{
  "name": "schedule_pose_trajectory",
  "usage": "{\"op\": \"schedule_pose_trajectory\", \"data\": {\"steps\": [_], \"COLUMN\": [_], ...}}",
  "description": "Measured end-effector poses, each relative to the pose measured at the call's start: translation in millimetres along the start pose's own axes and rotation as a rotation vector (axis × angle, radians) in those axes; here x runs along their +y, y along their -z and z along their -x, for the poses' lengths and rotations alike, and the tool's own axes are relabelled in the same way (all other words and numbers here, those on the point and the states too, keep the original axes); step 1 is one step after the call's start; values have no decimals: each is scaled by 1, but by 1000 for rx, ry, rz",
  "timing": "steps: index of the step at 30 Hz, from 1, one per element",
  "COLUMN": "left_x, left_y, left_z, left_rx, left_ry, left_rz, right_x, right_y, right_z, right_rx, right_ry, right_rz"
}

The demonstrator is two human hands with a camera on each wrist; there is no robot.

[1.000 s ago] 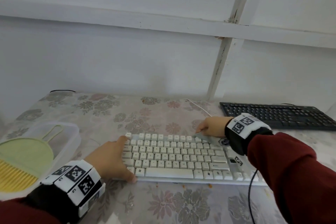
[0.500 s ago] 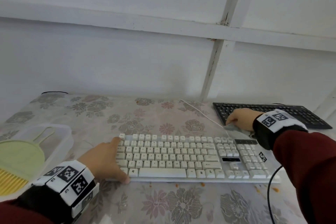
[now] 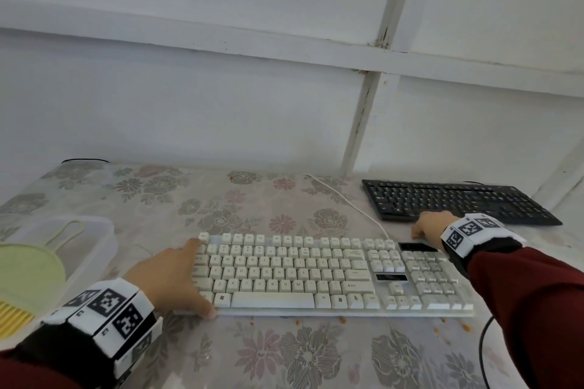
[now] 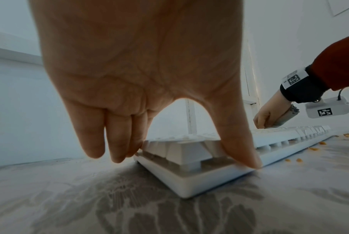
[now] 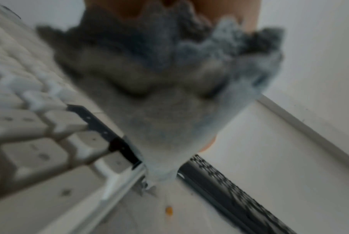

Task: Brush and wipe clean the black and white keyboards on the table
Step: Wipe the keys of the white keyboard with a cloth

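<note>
The white keyboard [image 3: 316, 271] lies across the middle of the floral table, and the black keyboard [image 3: 458, 199] sits behind it at the back right. My left hand [image 3: 192, 278] spans the white keyboard's left end. Its thumb [image 4: 239, 142] presses the front edge, and its straight fingers [image 4: 117, 142] touch the back corner. My right hand [image 3: 426, 229] is at the white keyboard's back right corner, just in front of the black one. It grips a bunched grey cloth [image 5: 169, 95], which hangs onto that corner.
A clear plastic box [image 3: 94, 240] at the left holds a green and yellow brush [image 3: 28, 271]. Orange crumbs [image 3: 341, 319] dot the table along the white keyboard's front edge. A white cable [image 3: 344, 199] runs back to the wall, and a black cable [image 3: 483, 341] hangs at the right.
My right hand has moved with the cloth to the right, from the middle of the white keyboard's back row to its far right corner. The left hand has stayed put.
</note>
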State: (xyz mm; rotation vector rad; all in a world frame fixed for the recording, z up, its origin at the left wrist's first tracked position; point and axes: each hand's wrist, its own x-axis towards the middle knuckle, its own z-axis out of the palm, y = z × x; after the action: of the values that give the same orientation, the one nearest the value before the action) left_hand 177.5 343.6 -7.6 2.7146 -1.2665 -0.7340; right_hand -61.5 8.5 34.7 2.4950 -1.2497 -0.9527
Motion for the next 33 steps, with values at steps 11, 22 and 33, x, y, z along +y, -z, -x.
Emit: {"op": "schedule_pose_trajectory", "data": {"steps": [11,22,33], "left_x": [2,1,-2], "left_y": [0,-2,-8], "left_z": [1,1,-1], "left_rx": [16,39,61], "left_ry": [5,9,42], "left_rz": [-6,84,173], "right_x": [-5,-65,-252], "right_y": [1,60,104], "right_z": [-7,20,53], "right_rx": [49,272,311], "right_ry": [71,243,829], "right_rz": [-64,-228,-454]}}
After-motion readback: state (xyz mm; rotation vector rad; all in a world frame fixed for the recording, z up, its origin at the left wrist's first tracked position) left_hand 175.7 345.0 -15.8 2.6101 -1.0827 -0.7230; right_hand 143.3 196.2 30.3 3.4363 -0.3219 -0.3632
